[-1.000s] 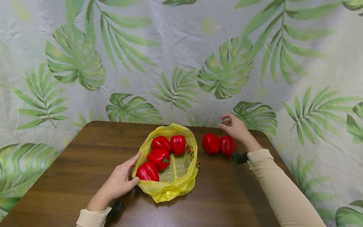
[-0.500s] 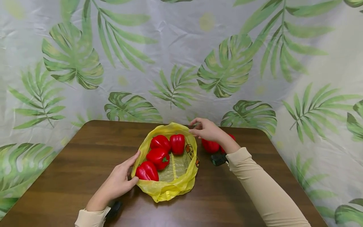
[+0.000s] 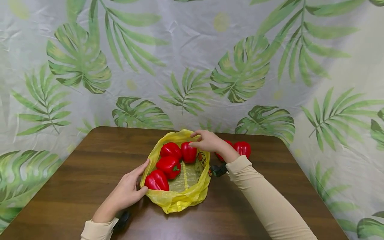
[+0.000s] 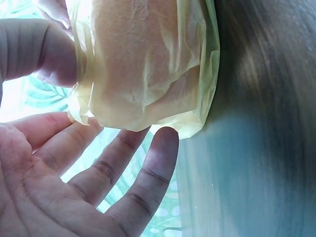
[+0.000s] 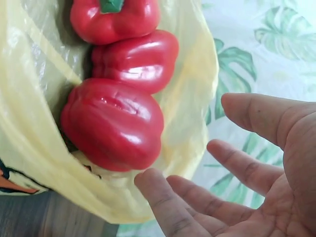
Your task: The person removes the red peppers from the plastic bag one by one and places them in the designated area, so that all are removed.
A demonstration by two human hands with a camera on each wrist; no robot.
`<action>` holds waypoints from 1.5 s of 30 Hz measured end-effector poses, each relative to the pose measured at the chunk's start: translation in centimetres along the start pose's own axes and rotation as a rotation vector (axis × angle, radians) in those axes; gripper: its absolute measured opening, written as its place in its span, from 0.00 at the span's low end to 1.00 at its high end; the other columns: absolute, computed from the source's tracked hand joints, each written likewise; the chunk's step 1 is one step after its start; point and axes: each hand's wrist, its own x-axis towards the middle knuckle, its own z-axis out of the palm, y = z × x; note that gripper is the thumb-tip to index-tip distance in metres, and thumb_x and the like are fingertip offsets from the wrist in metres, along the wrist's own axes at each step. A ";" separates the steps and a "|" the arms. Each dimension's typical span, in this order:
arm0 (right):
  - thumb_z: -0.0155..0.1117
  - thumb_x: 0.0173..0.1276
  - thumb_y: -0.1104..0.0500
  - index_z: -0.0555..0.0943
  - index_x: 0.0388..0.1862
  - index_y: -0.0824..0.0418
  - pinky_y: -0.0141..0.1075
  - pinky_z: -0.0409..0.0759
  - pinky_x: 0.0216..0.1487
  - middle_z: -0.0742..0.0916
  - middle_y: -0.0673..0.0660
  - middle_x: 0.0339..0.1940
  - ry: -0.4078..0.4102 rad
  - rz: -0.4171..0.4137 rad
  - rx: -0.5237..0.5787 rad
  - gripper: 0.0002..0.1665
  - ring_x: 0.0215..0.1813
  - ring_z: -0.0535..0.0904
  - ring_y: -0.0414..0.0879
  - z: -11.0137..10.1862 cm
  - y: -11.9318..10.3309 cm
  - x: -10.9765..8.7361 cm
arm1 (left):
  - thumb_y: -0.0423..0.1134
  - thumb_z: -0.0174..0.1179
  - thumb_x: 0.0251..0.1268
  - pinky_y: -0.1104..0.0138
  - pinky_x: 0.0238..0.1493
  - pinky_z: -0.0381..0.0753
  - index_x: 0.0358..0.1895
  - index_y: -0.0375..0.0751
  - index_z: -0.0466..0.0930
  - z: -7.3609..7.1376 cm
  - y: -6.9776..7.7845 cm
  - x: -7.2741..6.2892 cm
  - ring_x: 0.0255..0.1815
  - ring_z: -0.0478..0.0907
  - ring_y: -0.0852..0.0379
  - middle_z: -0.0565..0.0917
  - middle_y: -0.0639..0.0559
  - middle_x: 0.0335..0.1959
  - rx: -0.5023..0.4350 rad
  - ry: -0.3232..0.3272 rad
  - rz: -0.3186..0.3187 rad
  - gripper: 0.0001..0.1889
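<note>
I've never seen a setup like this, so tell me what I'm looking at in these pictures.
There's no machine, just a person's bare left hand and right hand. The wide view is taken from the person's head, looking forward and down; the close-ups are taken from each wrist. On the brown table sits an open yellow bag with four red peppers inside. Two more red peppers lie to its right, one partly hidden by the right hand. The left hand touches the bag's left side, while the right hand is open at its far right rim, holding nothing. Behind hangs a leaf-patterned cloth.
</note>
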 end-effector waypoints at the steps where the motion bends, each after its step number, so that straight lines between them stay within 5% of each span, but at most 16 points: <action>1: 0.62 0.81 0.47 0.75 0.77 0.60 0.53 0.83 0.68 0.80 0.70 0.74 0.006 -0.002 -0.016 0.32 0.72 0.80 0.62 0.1 0.0 0.1 | 0.27 0.68 0.57 0.72 0.24 0.72 0.82 0.36 0.65 0.0 0.0 0.0 0.18 0.62 0.72 0.83 0.39 0.64 0.000 0.000 -0.001 0.45; 21: 0.64 0.80 0.45 0.75 0.77 0.58 0.53 0.79 0.70 0.78 0.64 0.77 0.055 0.114 -0.097 0.33 0.73 0.77 0.61 1.8 -0.5 1.9 | 0.27 0.67 0.57 0.72 0.22 0.71 0.82 0.35 0.65 0.0 0.1 0.1 0.16 0.60 0.73 0.82 0.38 0.65 0.000 -0.010 -0.007 0.45; 45: 0.65 0.79 0.48 0.69 0.82 0.61 0.50 0.77 0.74 0.77 0.63 0.78 -0.003 0.069 -0.154 0.39 0.77 0.74 0.58 3.4 -1.2 2.2 | 0.28 0.66 0.56 0.73 0.23 0.70 0.82 0.35 0.65 0.0 -0.1 -0.1 0.16 0.58 0.73 0.82 0.37 0.68 0.021 -0.005 -0.003 0.45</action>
